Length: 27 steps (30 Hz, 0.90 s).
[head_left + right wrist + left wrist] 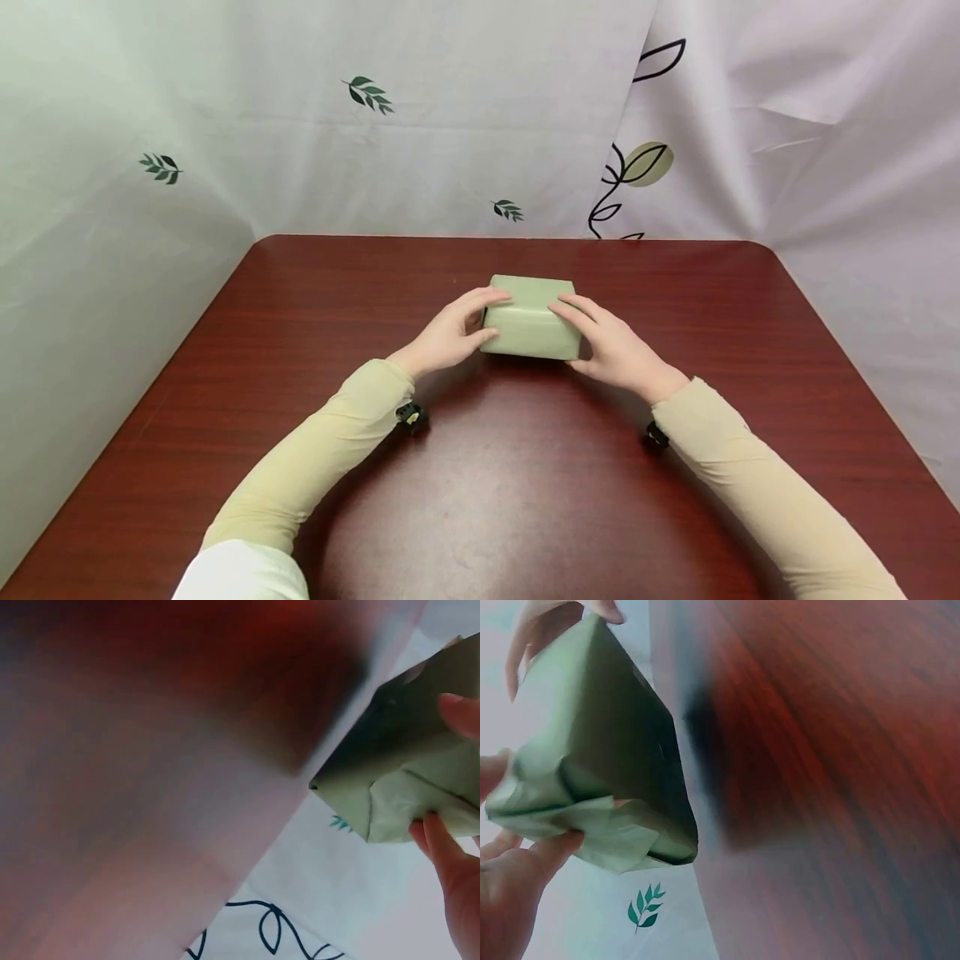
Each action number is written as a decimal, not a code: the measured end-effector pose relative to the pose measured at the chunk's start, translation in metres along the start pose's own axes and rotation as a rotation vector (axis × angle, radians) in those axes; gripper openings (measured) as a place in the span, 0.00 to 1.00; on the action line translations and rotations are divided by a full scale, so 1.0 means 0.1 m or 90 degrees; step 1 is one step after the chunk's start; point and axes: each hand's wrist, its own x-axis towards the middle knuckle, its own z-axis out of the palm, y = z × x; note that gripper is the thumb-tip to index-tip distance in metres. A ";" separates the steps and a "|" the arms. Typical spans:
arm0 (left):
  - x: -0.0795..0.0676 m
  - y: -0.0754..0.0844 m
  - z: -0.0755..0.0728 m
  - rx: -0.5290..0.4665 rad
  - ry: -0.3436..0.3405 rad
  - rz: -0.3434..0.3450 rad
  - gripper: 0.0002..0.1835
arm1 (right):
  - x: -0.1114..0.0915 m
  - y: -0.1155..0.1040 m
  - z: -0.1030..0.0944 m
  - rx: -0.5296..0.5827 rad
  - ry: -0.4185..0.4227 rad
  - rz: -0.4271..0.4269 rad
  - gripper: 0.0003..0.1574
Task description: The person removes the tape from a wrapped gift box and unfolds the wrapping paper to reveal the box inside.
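A box wrapped in light green paper (528, 333) is held between two hands over the far half of the table. At its left end the left hand (447, 333) grips it, fingers over the top edge and thumb at the near side. My right hand (618, 350) holds the opposite end, two fingers on the top and the thumb low at the corner. In the left wrist view, the thumb presses the folded paper end (634, 832). Folded paper (420, 799) also shows at the right end, under the fingertips (431, 825). A dark shadow lies on the table below the box.
The reddish-brown wooden table (480, 500) has rounded far corners. Behind and beside it hang white cloth sheets (450, 158) with leaf prints. Small black devices (409, 415) sit at both wrists, below the sleeve cuffs.
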 end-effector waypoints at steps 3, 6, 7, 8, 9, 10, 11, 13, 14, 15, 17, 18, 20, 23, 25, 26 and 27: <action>0.00 0.04 -0.02 -0.054 0.014 -0.009 0.36 | 0.05 -0.01 -0.05 0.016 0.052 0.000 0.52; -0.01 0.09 -0.06 -0.095 0.035 0.003 0.51 | 0.10 -0.01 -0.12 0.072 0.107 0.011 0.52; -0.01 0.11 -0.07 -0.102 0.043 0.014 0.55 | 0.12 -0.02 -0.14 0.096 0.123 0.019 0.52; -0.01 0.12 -0.08 -0.107 0.052 0.028 0.58 | 0.14 -0.03 -0.16 0.121 0.137 0.028 0.53; -0.01 0.14 -0.10 -0.108 0.060 0.043 0.60 | 0.16 -0.04 -0.18 0.141 0.149 0.042 0.54; 0.00 0.16 -0.11 -0.101 0.070 0.057 0.61 | 0.18 -0.06 -0.20 0.160 0.159 0.057 0.54; 0.00 0.17 -0.12 -0.090 0.079 0.067 0.60 | 0.20 -0.08 -0.22 0.177 0.166 0.077 0.55; 0.01 0.19 -0.14 -0.061 0.094 0.079 0.57 | 0.22 -0.12 -0.26 0.214 0.176 0.124 0.55; 0.02 0.20 -0.15 -0.046 0.099 0.079 0.55 | 0.23 -0.14 -0.28 0.236 0.179 0.151 0.54; 0.02 0.21 -0.15 -0.034 0.104 0.072 0.54 | 0.24 -0.16 -0.31 0.259 0.181 0.179 0.52; 0.02 0.21 -0.16 -0.025 0.109 0.046 0.52 | 0.27 -0.19 -0.36 0.308 0.181 0.233 0.48; 0.02 0.22 -0.16 -0.038 0.109 0.031 0.51 | 0.28 -0.20 -0.38 0.327 0.177 0.258 0.45; 0.02 0.22 -0.16 -0.075 0.111 -0.001 0.51 | 0.32 -0.22 -0.42 0.350 0.160 0.301 0.39; 0.04 0.23 -0.16 -0.130 0.116 -0.048 0.49 | 0.36 -0.23 -0.46 0.390 0.126 0.359 0.34; 0.06 0.24 -0.15 -0.150 0.119 -0.090 0.47 | 0.36 -0.23 -0.48 0.419 0.105 0.393 0.34; 0.07 0.24 -0.15 -0.164 0.120 -0.115 0.45 | 0.36 -0.22 -0.48 0.434 0.095 0.406 0.34; 0.09 0.24 -0.14 -0.179 0.119 -0.141 0.44 | 0.35 -0.22 -0.48 0.446 0.087 0.416 0.34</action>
